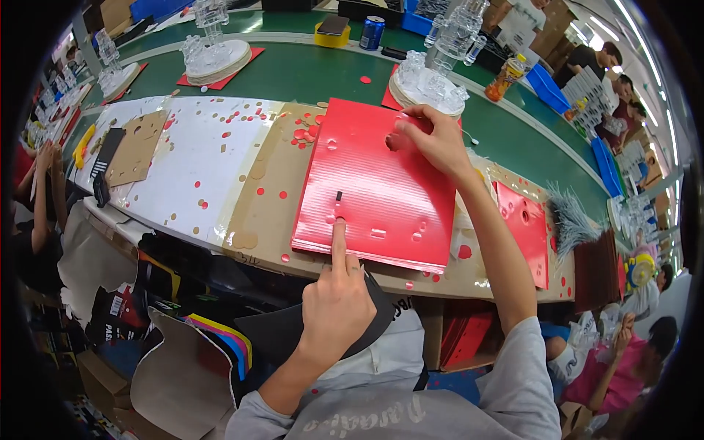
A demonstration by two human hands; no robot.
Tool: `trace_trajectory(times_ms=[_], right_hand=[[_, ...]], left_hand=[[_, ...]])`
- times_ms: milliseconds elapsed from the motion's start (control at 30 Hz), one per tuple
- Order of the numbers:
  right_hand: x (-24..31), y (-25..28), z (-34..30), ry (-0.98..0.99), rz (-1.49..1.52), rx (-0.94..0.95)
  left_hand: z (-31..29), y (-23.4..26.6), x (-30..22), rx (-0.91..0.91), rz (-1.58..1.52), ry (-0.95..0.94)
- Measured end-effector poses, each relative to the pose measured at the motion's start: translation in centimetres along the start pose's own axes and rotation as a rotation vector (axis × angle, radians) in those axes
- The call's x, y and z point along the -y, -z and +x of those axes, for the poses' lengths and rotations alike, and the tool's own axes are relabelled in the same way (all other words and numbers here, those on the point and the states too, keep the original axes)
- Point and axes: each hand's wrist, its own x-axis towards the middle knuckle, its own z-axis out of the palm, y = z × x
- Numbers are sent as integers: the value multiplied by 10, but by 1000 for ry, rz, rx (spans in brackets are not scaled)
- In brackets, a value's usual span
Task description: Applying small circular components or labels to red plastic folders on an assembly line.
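A stack of glossy red corrugated plastic sheets (381, 183) lies in front of me on the cardboard-covered work surface. Its top sheet has a small dark slot, a round hole near the far edge and several pressed cut outlines. My left hand (337, 308) points with its index finger stretched out, the tip on the sheet just below the slot; its other fingers are curled and hold nothing. At the far right part of the sheet is my right hand (436, 139), thumb beside the round hole. Its fingers are bent and partly blurred, so any small piece between them cannot be made out.
Red and brown punched-out discs (304, 136) lie scattered around the stack. Another red sheet (524, 227) sits to the right, beside grey bristles (572, 220). Beyond, a green conveyor (293, 70) carries clear plastic assemblies (429, 81), a drink bottle (506, 77) and a blue can (372, 33). Other people work nearby.
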Motion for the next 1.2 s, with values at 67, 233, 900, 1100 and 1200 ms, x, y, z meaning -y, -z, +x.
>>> trace_trajectory(times_ms=[67, 233, 900, 1100, 1200], right_hand=[[6, 1, -1, -22, 4, -66], [28, 5, -3, 10, -135, -232], [26, 209, -29, 377, -840, -670], [-170, 305, -86, -308, -599, -85], [-236, 281, -140, -248, -548, -130]], left_hand=[[0, 0, -1, -18, -2, 6], [0, 2, -3, -58, -17, 11], [-41, 18, -1, -454, -349, -102], [-42, 24, 0, -291, -447, 45], [-35, 23, -5, -280, -499, 37]])
